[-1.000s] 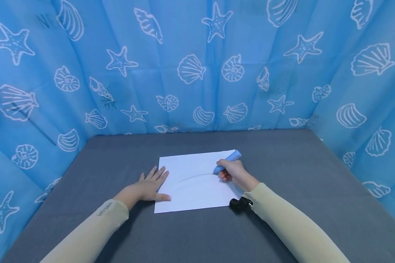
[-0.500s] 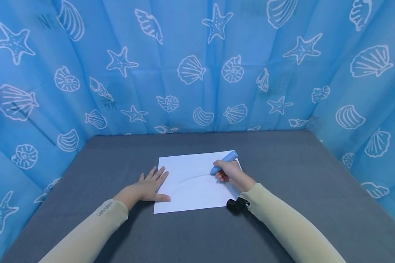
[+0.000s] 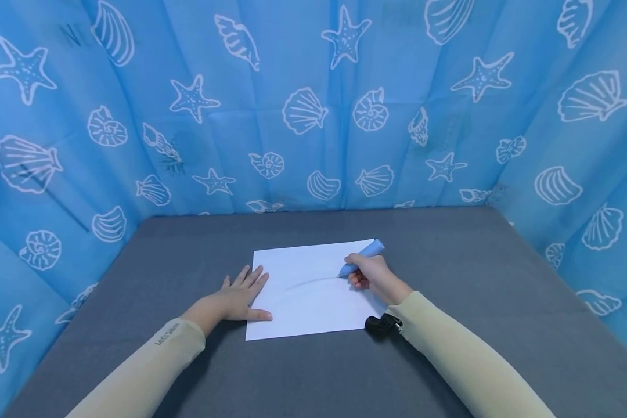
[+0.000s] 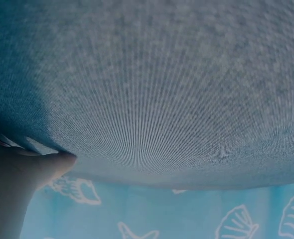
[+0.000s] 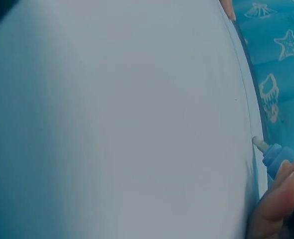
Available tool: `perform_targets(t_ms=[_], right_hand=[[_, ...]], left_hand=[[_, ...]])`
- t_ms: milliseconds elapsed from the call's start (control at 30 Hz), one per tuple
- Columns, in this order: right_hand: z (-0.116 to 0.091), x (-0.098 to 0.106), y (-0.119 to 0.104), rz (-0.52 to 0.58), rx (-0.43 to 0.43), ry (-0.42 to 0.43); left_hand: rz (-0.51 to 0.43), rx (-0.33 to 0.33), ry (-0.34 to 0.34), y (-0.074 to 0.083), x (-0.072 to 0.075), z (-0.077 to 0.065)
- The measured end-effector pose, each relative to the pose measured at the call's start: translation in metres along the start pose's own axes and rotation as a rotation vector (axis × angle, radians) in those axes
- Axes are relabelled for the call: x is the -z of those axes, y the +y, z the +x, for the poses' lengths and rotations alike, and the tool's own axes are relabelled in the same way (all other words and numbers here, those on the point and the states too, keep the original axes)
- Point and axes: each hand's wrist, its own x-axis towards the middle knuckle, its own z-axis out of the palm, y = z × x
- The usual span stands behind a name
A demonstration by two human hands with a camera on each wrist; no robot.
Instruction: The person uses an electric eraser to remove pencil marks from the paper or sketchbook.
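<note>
A white sheet of paper point(image 3: 303, 313) lies on the grey cloth in the head view. Its left edge is under my left hand point(image 3: 235, 299), whose fingers are spread flat. My right hand point(image 3: 378, 276) pinches a thick blue marker point(image 3: 372, 248) over the sheet's right part. The marker slants, with its tip down at the right end of a faint curved grey line point(image 3: 308, 283). In the right wrist view, the pale tip of the marker point(image 5: 277, 157) meets the paper point(image 5: 137, 124). The left wrist view shows only part of the left hand point(image 4: 17, 179), dark at the lower left.
Grey cloth point(image 3: 313, 377) covers the table around the sheet. A blue curtain point(image 3: 313, 145) with white shells and starfish hangs behind and along both sides. A small black camera point(image 3: 380, 325) sits at the right wrist, over the sheet's lower right corner.
The right hand slid slightly left along the line with the marker, then back right to about where it was a second ago. The left hand and the paper stay put.
</note>
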Motion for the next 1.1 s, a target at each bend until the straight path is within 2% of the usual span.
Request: perform_targets(t_ms=[767,933,1100], right_hand=[[0.0019,-0.0004,-0.0008,0.024,-0.008,0.021],[0.0017,0.0005,-0.0018,0.049,-0.018,-0.005],[-0.0010,0.0071,-0.0047,0.087,-0.064,-0.088]], left_hand=[[-0.004,-0.008,-0.005,0.0023,0.0030,-0.0013],[-0.003,-0.006,-0.002,0.0033,0.0041,-0.0028],[-0.012,-0.009,-0.003,0.0034,0.0041,-0.0032]])
